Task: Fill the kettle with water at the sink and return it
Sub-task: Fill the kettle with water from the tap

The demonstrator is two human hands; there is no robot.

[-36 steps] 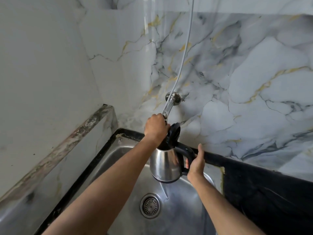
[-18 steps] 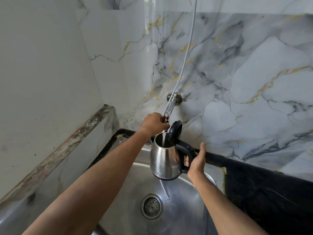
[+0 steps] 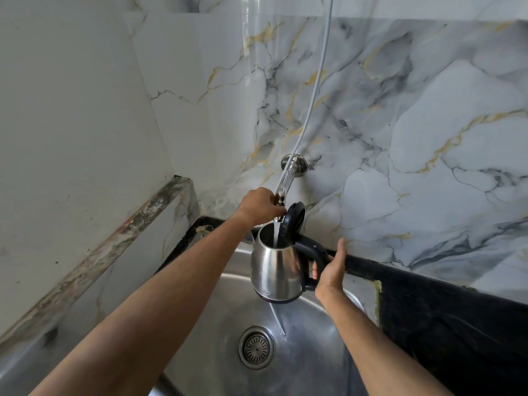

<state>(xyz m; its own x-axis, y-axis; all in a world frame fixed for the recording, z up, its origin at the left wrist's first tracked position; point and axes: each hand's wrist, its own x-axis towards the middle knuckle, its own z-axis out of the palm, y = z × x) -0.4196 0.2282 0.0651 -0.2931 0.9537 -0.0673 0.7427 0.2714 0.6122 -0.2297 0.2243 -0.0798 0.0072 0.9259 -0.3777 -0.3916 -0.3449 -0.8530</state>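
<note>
The right hand [image 3: 331, 267] is wrapped around the black handle [image 3: 314, 252] of the stainless-steel electric kettle [image 3: 275, 270], fingers curled through the loop and thumb raised along its outer side. It holds the kettle upright in the air above the sink [image 3: 217, 295], clear of the basin floor. The left hand [image 3: 261, 205] is closed around the end of the chrome tap [image 3: 285, 181], just above the kettle's mouth. The kettle's black lid [image 3: 294, 221] stands flipped open, tilted back toward the handle, and a thin stream of water [image 3: 276, 232] falls from the tap straight into the opening. The tap juts out from a round flange on the marble-patterned wall [image 3: 400, 124] — a pale hose [image 3: 320, 72] runs up the wall from it. Below the kettle, the round drain strainer [image 3: 256, 347] sits in the steel basin. A black bench [image 3: 445, 315] borders the sink on the right, and a stained marble ledge [image 3: 120, 238] runs along the left.
</note>
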